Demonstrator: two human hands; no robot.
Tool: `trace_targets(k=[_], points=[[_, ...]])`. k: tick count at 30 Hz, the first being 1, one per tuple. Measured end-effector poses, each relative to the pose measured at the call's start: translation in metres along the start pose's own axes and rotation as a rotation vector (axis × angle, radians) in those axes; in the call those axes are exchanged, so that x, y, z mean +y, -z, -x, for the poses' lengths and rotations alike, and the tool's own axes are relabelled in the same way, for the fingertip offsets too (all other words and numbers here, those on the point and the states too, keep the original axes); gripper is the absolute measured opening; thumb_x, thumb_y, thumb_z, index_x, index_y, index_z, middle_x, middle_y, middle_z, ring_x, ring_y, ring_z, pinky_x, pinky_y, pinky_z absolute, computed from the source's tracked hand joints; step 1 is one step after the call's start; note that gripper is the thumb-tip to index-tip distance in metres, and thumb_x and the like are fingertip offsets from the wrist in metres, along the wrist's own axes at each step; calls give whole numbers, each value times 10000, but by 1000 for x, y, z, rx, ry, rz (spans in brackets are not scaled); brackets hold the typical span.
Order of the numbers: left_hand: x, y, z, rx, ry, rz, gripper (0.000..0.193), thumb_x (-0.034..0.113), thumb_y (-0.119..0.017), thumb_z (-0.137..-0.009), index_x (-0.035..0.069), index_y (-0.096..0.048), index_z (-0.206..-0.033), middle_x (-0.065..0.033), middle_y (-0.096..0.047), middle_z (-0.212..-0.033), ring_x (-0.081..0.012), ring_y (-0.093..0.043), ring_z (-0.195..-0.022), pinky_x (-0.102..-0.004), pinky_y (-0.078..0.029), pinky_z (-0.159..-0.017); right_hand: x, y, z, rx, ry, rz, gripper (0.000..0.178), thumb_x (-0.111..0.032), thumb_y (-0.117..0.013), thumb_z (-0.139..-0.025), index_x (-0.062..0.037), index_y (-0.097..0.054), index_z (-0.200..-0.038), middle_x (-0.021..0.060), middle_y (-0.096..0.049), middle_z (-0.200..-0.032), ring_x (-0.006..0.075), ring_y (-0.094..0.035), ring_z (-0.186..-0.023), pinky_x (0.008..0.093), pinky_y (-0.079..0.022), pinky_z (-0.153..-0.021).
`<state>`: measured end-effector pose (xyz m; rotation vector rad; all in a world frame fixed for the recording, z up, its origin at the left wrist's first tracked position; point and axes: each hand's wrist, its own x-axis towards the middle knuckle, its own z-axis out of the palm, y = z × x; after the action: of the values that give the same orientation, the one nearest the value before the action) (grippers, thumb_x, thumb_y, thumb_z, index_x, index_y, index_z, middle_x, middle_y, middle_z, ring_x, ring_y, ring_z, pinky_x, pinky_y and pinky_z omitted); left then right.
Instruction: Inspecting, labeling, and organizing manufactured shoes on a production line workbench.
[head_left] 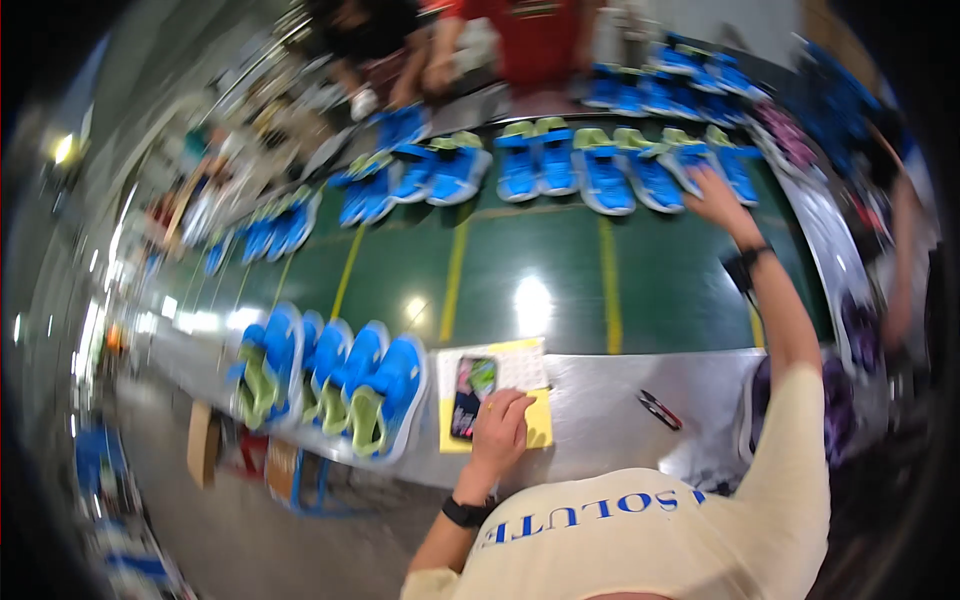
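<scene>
My right hand (pixel 716 200) is stretched out to the far row on the green conveyor belt, its fingers on a blue shoe (pixel 690 156) with a pale green lining. Other blue shoes, one of them a blue shoe (pixel 652 180) just to the left, stand close beside it. Nearer to me, my left hand (pixel 500 430) hovers with loosely bent fingers over a sheet of paper (pixel 540 415). Nothing shows in its grasp. Beside its fingers lies a phone (pixel 467 400) with a lit screen.
Blue shoes (pixel 385 385) lean in a row on the metal ledge (pixel 600 385) at the left. Red-handled thread snips (pixel 660 410) lie to the right, near purple shoes (pixel 840 410). Across the green belt (pixel 560 255) stand people, one in a red shirt (pixel 535 50).
</scene>
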<state>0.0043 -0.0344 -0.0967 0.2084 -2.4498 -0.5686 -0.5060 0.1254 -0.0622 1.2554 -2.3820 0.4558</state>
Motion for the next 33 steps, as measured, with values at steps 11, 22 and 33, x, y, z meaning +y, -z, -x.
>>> trace_targets(k=[11, 22, 33], points=[[-118, 191, 21, 418, 478, -721, 471, -19, -511, -645, -24, -481, -1114, -193, -522, -1084, -366, -465, -1064, -446, -358, -938, -179, 21, 179, -566, -32, -516, 351, -114, -685, -719, -55, -603, -1055, 176, -537, -1212, 322, -537, -1080, 352, -480, -739], [-324, 317, 43, 223, 1042, -582, 412, 317, -639, -687, -24, -611, -918, -255, -630, -902, -389, -612, -870, -447, -479, -736, -210, 114, 169, -422, 8, -405, 318, -109, -673, -737, -39, -588, -1035, 139, -586, -1082, 319, -573, -936, 366, -465, -752], [-326, 317, 27, 77, 1148, -733, 521, 189, -653, -647, -58, -547, -1094, -268, -588, -1076, -402, -559, -1016, -449, -439, -862, -198, 158, 232, -504, -259, -263, 326, -202, -685, -737, -56, -617, -1020, 141, -618, -984, 328, -576, -942, 398, -454, -824]])
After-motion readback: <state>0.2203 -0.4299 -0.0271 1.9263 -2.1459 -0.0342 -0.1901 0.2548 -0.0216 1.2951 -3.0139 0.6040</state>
